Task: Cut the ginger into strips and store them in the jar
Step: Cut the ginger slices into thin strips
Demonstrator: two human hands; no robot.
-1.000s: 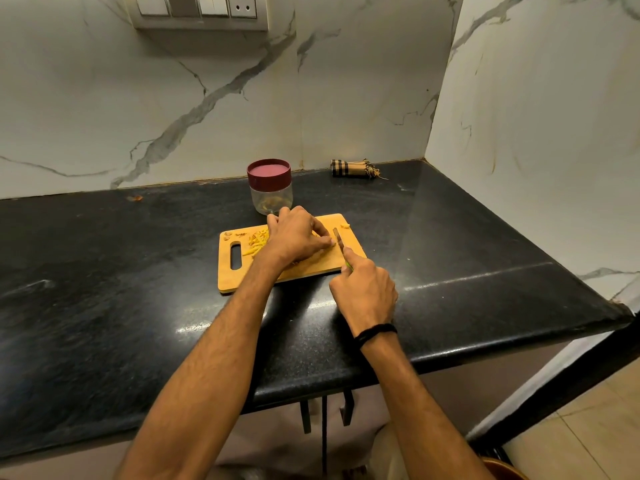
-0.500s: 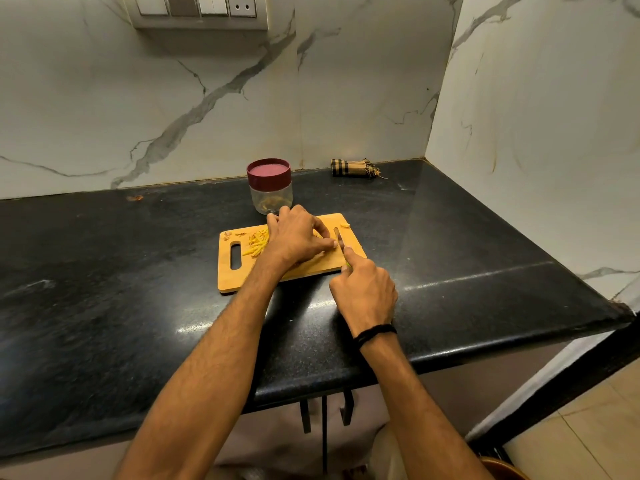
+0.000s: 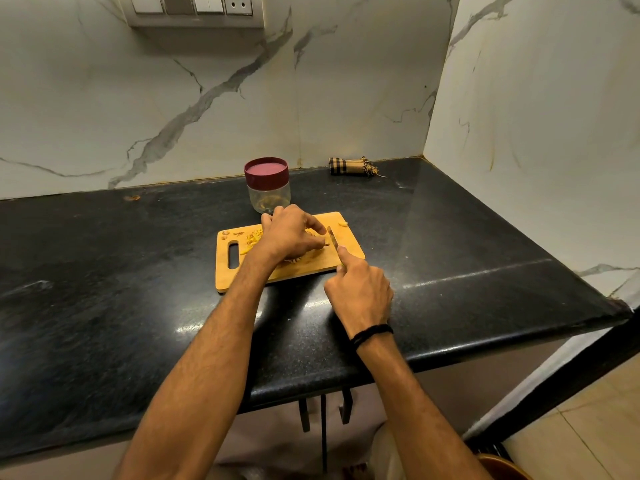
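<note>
A wooden cutting board (image 3: 311, 268) lies on the black counter. My left hand (image 3: 291, 233) presses down on a piece of ginger, mostly hidden under its fingers. Cut ginger strips (image 3: 254, 239) lie to the left of that hand on the board. My right hand (image 3: 360, 292) grips a small knife (image 3: 333, 239), index finger along its back, the blade just right of my left fingertips. A clear jar (image 3: 268, 194) with a dark red lid stands upright and closed just behind the board.
A folded checked cloth (image 3: 351, 167) lies at the back by the wall corner. Marble walls close the back and right. The black counter (image 3: 104, 271) ends at a front edge near my forearms and at a right edge.
The knife blade has shifted slightly against the ginger beside my left fingertips. Both hands stay in nearly the same place.
</note>
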